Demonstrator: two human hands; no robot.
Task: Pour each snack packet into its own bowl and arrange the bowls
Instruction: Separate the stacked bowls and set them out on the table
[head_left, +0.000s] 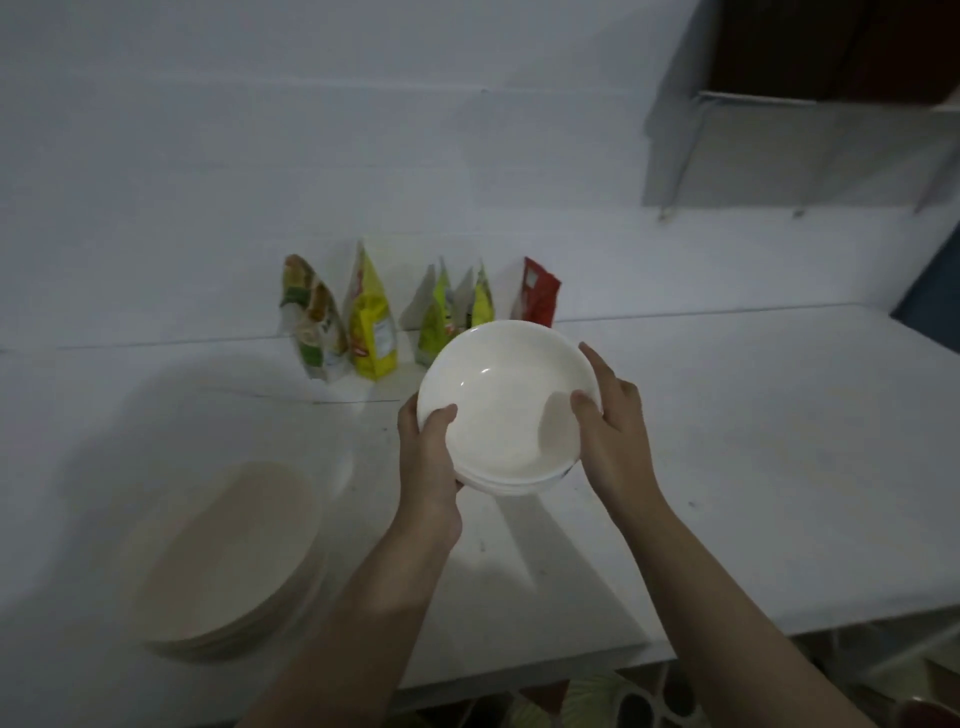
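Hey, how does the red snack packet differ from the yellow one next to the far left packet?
The red packet stands at the right end of the row against the wall, while the yellow packet stands second from the left. The red one looks shorter, with its top bent over; the yellow one rises to a tall pointed top. The yellow packet shows a label panel; the red shows a pale patch. Both stand upright on the white counter, untouched.

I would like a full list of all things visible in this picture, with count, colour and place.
snack packets: five, green, yellow and red, standing against the wall
bowls: a white stack, count unclear, held above the counter
plates: a beige stack, blurred, counter's near left
counter: one, white
shelf: one, grey, on the wall, upper right
left hand: one, gripping the stack's left edge
right hand: one, gripping its right edge
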